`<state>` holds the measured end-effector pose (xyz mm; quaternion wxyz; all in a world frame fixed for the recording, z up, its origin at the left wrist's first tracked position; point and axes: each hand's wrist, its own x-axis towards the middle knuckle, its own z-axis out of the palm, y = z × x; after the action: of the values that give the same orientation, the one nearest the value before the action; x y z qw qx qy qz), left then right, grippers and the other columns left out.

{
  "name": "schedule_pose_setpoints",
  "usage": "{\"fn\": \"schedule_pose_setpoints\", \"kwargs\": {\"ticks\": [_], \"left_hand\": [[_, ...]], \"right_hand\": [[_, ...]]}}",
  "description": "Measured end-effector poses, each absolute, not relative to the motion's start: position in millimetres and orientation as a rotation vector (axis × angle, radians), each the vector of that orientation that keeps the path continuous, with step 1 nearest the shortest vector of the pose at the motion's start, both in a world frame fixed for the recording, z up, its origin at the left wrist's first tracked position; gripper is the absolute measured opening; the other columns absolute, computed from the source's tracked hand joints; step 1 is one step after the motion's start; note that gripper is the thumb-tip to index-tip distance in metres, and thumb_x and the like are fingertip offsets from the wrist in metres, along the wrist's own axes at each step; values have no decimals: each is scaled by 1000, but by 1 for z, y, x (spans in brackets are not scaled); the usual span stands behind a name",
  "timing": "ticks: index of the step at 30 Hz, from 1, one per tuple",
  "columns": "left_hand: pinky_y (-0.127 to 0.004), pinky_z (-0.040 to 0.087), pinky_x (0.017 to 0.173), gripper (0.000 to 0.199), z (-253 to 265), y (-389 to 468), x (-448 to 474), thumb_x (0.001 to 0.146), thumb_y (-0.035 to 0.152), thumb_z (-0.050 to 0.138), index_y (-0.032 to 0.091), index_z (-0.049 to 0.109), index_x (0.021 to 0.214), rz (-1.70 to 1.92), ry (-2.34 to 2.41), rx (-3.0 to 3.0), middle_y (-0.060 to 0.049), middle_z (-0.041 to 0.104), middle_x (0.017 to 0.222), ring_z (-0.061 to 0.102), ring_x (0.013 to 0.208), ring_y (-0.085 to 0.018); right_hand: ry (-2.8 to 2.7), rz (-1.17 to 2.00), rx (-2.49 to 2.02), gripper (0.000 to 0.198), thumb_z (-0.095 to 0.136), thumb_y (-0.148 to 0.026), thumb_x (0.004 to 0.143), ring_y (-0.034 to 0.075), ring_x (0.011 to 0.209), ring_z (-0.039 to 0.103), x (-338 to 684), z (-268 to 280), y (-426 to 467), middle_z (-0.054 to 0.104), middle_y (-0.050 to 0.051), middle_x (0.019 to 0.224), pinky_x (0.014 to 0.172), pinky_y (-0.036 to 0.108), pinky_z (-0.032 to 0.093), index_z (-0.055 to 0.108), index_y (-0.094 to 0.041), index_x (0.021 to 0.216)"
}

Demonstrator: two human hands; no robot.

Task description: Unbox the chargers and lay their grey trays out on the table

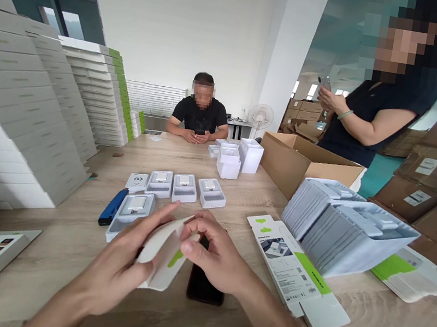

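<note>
left hand: left hand (122, 261) curled round the side of a small white carton, thumb on the near face, index finger reaching along the top; a loose, supporting hold.
right hand: right hand (219, 249) with fingers and thumb gathered at the carton's upper right edge, close to a pinch; exact contact partly hidden.
carton: white carton (160, 275) with a green mark, held up above the tabletop between both hands, gaping and tilted.
carton progress: looks partly opened out, judging by the gap; not closed, contents not visible.
under right hand: black phone (205, 288) flat on the table.
filled trays: near tray (130, 218) and three more trays (185, 188) beyond, each bearing a white square device; loaded by the look of it, none boxed.
right side: flat printed carton (289, 263), apparently not yet folded up; nested tray stack (363, 242) beside it.
left side: blue tool (112, 207) beside the near tray; tall white box stacks (11, 81), seemingly finished packs.
</note>
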<state>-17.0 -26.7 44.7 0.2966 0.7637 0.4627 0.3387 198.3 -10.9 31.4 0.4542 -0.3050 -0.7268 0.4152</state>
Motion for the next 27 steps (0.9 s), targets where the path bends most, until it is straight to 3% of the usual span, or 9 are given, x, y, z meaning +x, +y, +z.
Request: {"fn": "schedule_pose_setpoints", "kwargs": {"ticks": [2, 3, 7, 9, 12, 15, 19, 27], "left_hand": [[-50, 25, 114, 65, 49, -25, -26, 86, 46, 50, 37, 34, 148, 919, 1147, 1859, 2, 41, 154, 31, 141, -36], [-50, 25, 115, 63, 50, -24, -30, 86, 52, 49, 36, 37, 146, 915, 1087, 1819, 1, 41, 154, 31, 141, -37], [-48, 32, 111, 58, 45, -21, -30, 92, 58, 40, 30, 44, 142, 1144, 1006, 1945, -6, 50, 147, 43, 133, -37], [-52, 34, 107, 71, 40, -22, -18, 86, 61, 51, 29, 35, 147, 1278, 1257, 2201, -11, 53, 141, 48, 125, -40], [-60, 34, 101, 111, 34, -26, 7, 69, 63, 72, 20, 14, 153, 1092, 1782, 2556, -22, 53, 134, 50, 117, -47], [-56, 44, 93, 109, 29, -26, 22, 76, 51, 67, 16, -1, 154, 1006, 1935, 2575, -24, 50, 133, 53, 114, -45], [-53, 47, 94, 98, 27, -23, 22, 77, 36, 62, 20, 4, 153, 1023, 1904, 2482, -20, 48, 133, 52, 119, -42], [-51, 41, 105, 105, 32, -27, 13, 68, 22, 63, 33, 2, 153, 875, 1673, 2283, -10, 39, 147, 43, 132, -37]], "right_hand": [[-1874, 890, -656, 21, 69, -39, 83, 21, 114, 55, 198, 34, -14, 57, 6, 125, 97, 35, 45, 66, -23, 97], [-1882, 843, -624, 17, 69, -34, 84, 21, 115, 55, 196, 35, -16, 58, 6, 124, 99, 36, 44, 66, -23, 97], [-1630, 713, -650, 7, 64, -27, 88, 18, 95, 62, 188, 31, -14, 66, 5, 100, 85, 30, 50, 65, -21, 91], [-1419, 753, -717, 13, 60, -30, 91, 18, 93, 63, 186, 28, -11, 66, 6, 103, 82, 30, 52, 64, -21, 100], [-1257, 823, -812, 20, 57, -36, 93, 18, 90, 64, 185, 24, -7, 67, 6, 101, 80, 30, 53, 61, -21, 105], [-1328, 815, -839, 24, 56, -40, 93, 16, 82, 62, 185, 19, -7, 65, 5, 95, 74, 28, 53, 60, -21, 108], [-1290, 759, -805, 34, 44, -39, 99, 14, 71, 59, 188, 17, -5, 61, 2, 90, 65, 27, 51, 48, -26, 130], [-1344, 575, -844, 21, 61, -25, 89, 14, 75, 59, 198, 20, 2, 60, 3, 88, 64, 26, 49, 72, -25, 107]]}}
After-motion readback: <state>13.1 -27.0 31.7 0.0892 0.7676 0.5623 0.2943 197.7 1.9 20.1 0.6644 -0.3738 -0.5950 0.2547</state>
